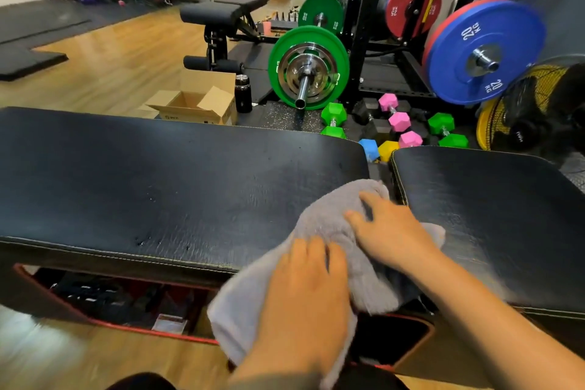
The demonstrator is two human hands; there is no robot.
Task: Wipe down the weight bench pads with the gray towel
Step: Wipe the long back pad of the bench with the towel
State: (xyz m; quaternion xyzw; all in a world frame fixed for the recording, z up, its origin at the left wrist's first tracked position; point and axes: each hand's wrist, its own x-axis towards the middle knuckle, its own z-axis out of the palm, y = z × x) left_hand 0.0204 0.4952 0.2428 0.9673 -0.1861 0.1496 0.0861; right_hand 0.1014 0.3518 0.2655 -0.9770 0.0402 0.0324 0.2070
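The weight bench has two black pads: a long pad (pixel 152 180) on the left and a shorter pad (pixel 493 218) on the right, with a narrow gap between them. The gray towel (pixel 319 222) lies over the right end of the long pad and hangs down over its near edge. My left hand (pixel 307 291) lies flat on the hanging part of the towel at the near edge. My right hand (pixel 389 231) presses on the towel with spread fingers, beside the gap between the pads.
A loaded barbell with green plates (pixel 308 68) stands just behind the bench. Coloured dumbbells (pixel 399 120) lie on the floor by the rack. A cardboard box (pixel 196 103), a black bottle (pixel 243 93) and a second bench (pixel 224 13) stand behind. Blue plate (pixel 484 51) at right.
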